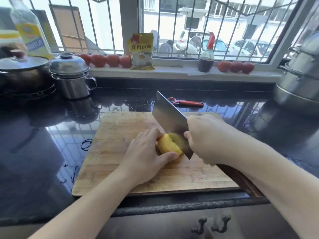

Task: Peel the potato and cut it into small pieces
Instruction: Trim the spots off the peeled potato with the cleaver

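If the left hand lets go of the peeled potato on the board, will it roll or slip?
The potato looks rounded, so it would probably rock or roll on the cutting board. Its peeled yellow surface is likely wet and slippery. The left hand gripping it beside the cleaver probably steadies it.

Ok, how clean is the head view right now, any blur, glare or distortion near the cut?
Head view: motion blur smears the potato where the cleaver meets it; the left hand and right hand stay fairly sharp. Window backlight throws bright reflections on the dark glossy counter. Wide-angle distortion bends the window bars, and the bottle at far left is soft.
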Demonstrator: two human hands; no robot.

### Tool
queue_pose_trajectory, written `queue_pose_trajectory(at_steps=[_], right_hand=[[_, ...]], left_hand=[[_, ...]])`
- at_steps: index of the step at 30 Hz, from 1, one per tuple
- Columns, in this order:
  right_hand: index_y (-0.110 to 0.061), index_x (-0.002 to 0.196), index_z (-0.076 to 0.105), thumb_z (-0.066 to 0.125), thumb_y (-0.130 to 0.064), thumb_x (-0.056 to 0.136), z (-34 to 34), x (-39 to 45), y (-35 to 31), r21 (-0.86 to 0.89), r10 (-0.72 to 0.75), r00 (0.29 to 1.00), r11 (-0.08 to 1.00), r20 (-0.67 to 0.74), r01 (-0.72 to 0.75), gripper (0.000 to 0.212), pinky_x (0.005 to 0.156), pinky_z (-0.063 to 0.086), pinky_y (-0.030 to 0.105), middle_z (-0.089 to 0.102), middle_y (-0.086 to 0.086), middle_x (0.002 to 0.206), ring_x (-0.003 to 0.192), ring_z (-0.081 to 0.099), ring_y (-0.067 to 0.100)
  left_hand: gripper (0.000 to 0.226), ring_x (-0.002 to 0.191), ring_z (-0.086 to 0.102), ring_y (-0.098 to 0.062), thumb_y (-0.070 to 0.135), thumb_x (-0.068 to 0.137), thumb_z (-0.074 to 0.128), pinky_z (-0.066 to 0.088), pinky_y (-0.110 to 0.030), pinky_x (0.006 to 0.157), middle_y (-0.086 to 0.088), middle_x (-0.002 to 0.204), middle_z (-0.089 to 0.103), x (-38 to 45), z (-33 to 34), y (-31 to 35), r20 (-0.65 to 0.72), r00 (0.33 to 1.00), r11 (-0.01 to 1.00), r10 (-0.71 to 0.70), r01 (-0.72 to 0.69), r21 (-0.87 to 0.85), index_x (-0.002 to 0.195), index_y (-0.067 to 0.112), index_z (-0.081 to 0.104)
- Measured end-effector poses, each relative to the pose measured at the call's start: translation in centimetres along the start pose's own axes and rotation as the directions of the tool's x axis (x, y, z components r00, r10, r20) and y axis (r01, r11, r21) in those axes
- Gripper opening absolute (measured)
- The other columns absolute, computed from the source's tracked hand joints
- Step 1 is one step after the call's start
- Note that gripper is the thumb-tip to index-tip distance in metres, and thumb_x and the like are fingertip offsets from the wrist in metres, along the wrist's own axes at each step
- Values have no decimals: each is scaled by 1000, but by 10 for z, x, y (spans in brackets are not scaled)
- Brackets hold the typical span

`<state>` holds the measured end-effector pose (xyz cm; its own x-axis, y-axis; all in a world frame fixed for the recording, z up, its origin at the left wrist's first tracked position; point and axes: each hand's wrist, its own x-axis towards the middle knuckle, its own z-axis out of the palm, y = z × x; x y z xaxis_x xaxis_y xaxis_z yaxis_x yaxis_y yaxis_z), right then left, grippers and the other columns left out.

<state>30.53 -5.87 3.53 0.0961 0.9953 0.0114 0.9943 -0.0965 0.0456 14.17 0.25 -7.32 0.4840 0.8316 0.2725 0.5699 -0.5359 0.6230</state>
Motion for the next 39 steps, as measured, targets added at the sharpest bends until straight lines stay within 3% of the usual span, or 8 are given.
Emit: queue_pose_trajectory(at_steps=[6, 12, 17, 21, 27, 31, 35, 39], right_hand=[[-23, 81, 38, 54, -28, 97, 1, -2, -5, -73, -13, 1000, 997, 20, 15, 23, 60, 45, 36, 51, -1, 71, 64, 49, 15], [-16, 96, 44, 49, -21, 101, 2, -16, -1, 89, 18, 1000, 996, 23, -20, 9, 67, 52, 35, 52, 0, 77, 64, 54, 21], [-25, 86, 33, 41, -26, 105, 17, -39, -3, 217, 50, 997, 976, -60, -36, 20, 56, 33, 30, 49, -4, 81, 65, 44, 11], [-28, 88, 36, 43, -23, 105, 26, -44, -7, 299, 41, 994, 954, -104, -8, 18, 52, 38, 27, 51, -6, 77, 65, 53, 11], [-29, 85, 37, 43, -21, 103, 10, -26, -6, 218, 40, 999, 975, -6, -38, 21, 53, 30, 25, 46, -7, 82, 72, 47, 9], [-27, 96, 43, 45, -24, 101, 1, -12, -9, 79, 3, 1000, 997, -8, -2, 6, 56, 41, 29, 51, -6, 82, 66, 50, 9], [-22, 91, 41, 44, -19, 102, -9, -4, -10, 122, 7, 1000, 993, 22, -10, 12, 56, 56, 35, 56, 0, 77, 56, 60, 16], [-23, 94, 42, 45, -22, 100, 2, 0, -5, 61, 14, 999, 998, -40, -12, 7, 59, 48, 35, 51, -4, 79, 63, 52, 12]], left_hand=[[48, 108, 51, -11, 66, 84, 65, 42, -40, 95, 20, 110, 53, -5, 1, 5, -10, 999, 996, 30, -29, 85, 116, 36, 46], [48, 124, 48, -18, 50, 91, 70, 40, -28, 90, 6, 135, 49, -11, 2, 9, -31, 986, 972, 164, -156, 178, 124, 21, 52], [40, 108, 57, -20, 37, 86, 79, 43, -30, 79, 9, 125, 50, -12, 1, 8, -37, 978, 967, 206, -197, 162, 114, 22, 54], [42, 102, 61, -21, 42, 87, 79, 45, -29, 79, 7, 120, 55, -13, 0, 8, -54, 982, 972, 181, -170, 165, 118, 22, 60], [46, 100, 64, -25, 54, 92, 68, 32, -26, 69, 1, 118, 58, -7, -6, 14, -3, 966, 899, 260, -241, 367, 118, 18, 54], [51, 94, 67, -26, 60, 95, 57, 33, -28, 66, 0, 113, 63, 2, -14, 11, 14, 934, 812, 357, -317, 491, 126, 20, 57], [42, 73, 59, -23, 62, 94, 55, 33, -32, 60, 6, 88, 59, 6, -15, -2, -69, 942, 889, 328, -283, 361, 95, 21, 50], [36, 78, 57, -19, 55, 98, 52, 38, -36, 65, 11, 79, 56, 9, -12, -12, -93, 950, 903, 298, -249, 351, 89, 21, 51]])
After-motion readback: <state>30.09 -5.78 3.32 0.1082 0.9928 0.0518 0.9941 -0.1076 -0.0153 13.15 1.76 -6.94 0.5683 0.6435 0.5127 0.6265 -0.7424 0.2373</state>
